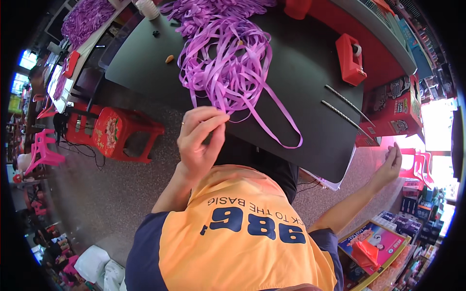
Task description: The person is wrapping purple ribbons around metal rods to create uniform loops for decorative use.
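Observation:
Between the thumb and fingertips of my left hand [201, 138], at the table's near edge, a purple ribbon is pinched. It runs from a loose, tangled pile of glossy purple ribbon [225, 68] just beyond the hand. One long loop of the pile lies to the right, reaching toward the front edge of the black table [310, 131]. My right hand [390, 165] is held out past the table's right side, away from the ribbon. Its fingers are drawn together; whether anything small is between them cannot be made out.
Two thin metal rods [345, 116] stick out over the table's right edge, near a red tape dispenser [350, 60]. A red patterned box [395, 109] stands beyond them. To the left are a red stool [127, 133] and another purple ribbon heap [87, 22].

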A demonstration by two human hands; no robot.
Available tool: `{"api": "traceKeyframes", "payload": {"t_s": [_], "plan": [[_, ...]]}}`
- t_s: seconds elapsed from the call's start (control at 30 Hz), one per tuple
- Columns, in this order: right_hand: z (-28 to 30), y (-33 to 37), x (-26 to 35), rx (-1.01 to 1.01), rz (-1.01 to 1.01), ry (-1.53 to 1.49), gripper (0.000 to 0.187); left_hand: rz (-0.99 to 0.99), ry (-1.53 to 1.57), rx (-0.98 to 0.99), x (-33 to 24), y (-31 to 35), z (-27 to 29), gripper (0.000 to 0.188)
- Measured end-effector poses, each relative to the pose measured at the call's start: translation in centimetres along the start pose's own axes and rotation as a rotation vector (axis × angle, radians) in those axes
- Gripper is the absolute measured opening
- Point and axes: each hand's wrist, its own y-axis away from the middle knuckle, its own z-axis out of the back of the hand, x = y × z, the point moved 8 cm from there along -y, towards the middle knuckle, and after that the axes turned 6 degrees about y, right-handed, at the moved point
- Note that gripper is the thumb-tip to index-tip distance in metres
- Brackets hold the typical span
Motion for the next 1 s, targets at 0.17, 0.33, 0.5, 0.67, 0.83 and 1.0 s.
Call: {"api": "traceKeyframes", "payload": {"t_s": [0.17,0.33,0.5,0.67,0.83,1.0], "plan": [[-8.4,9.6,20.7,0.822,0.497,-0.235,0.014,-0.245,-0.444,-0.023,0.0,0.1,-0.3,0.026],[-15.6,17.2,27.3,1.132,0.832,-0.078,0.018,-0.165,-0.511,0.045,1.9,1.0,0.3,0.021],[-20.8,18.2,30.9,1.025,1.057,-0.162,0.018,-0.142,-0.384,-0.027,2.9,2.0,2.2,0.022],[-24.3,18.3,32.8,0.905,1.159,-0.167,0.015,-0.122,-0.339,-0.060,3.8,2.7,4.0,0.023],[-25.7,18.4,32.2,0.958,1.279,-0.096,0.013,-0.096,-0.322,-0.103,4.6,4.2,5.8,0.022],[-23.0,16.3,32.2,1.065,1.042,-0.123,0.011,-0.039,-0.292,-0.147,5.7,5.4,7.3,0.019]]}}
